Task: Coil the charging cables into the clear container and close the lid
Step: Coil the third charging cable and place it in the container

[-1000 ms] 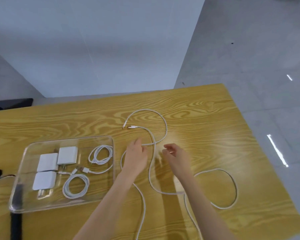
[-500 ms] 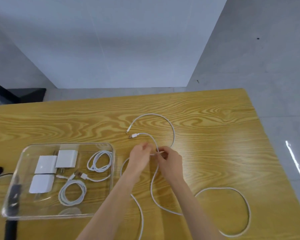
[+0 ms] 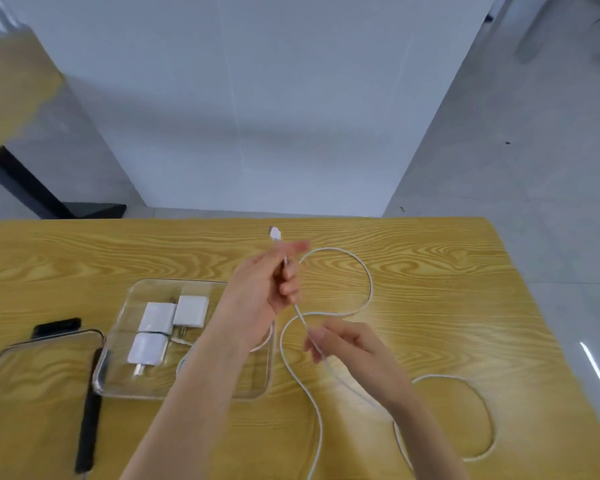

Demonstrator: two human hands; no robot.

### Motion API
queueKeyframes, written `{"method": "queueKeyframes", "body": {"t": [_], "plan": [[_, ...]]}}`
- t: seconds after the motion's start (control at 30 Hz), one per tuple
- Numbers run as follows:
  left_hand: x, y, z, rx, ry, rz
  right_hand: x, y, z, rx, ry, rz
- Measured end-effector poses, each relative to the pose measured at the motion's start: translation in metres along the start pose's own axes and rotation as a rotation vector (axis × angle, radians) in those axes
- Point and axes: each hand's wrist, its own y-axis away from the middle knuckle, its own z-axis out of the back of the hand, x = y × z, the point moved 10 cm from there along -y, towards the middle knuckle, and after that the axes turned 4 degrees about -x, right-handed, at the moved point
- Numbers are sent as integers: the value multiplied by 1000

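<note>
- The right hand [image 3: 352,353] pinches the white cable [image 3: 361,277] between thumb and fingertips; half a second ago it met the left hand low over the tabletop, and the two are now drawn apart with a short taut stretch of cable between them.
- Nearer than the right hand, loose cable snakes across the wooden table [image 3: 430,323], with one big loop to that hand's right, close to the table's near-right edge.
- The left hand [image 3: 262,292] is raised, fingers curled round the cable just below its plug [image 3: 275,233], which sticks up past the fingertips; earlier that plug lay flat on the wood.
- Left of and below the left forearm sits the clear container [image 3: 125,344], holding three white chargers [image 3: 156,332]; the arm hides the coiled cables seen in it before.
- Further left lies the clear lid [image 3: 42,344], flat on the table, touching or nearly touching the container's near-left corner.
- Beyond the left hand another cable loop curves rightward; bare wood runs on to the far edge.
- No writing or brand can be read anywhere.
</note>
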Motion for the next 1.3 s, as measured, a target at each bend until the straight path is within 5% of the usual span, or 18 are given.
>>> {"method": "queueKeyframes", "body": {"t": [0.23,0.4,0.57,0.9,1.07,1.3], "plan": [[-24,76,38,157,-250,-58,-28,11,-58,139,294,-189],[-35,113,73,156,-228,-102,-38,8,-54,-79,514,-342],[-16,150,87,199,-384,-84,-6,-11,-72,-116,689,-347],[-4,144,139,-161,-281,-103,80,-1,-134,-138,339,-95],[-13,130,157,-186,-217,-118,92,15,-162,-168,460,143],[-10,122,160,-97,107,34,59,27,-198,-4,308,128]]}}
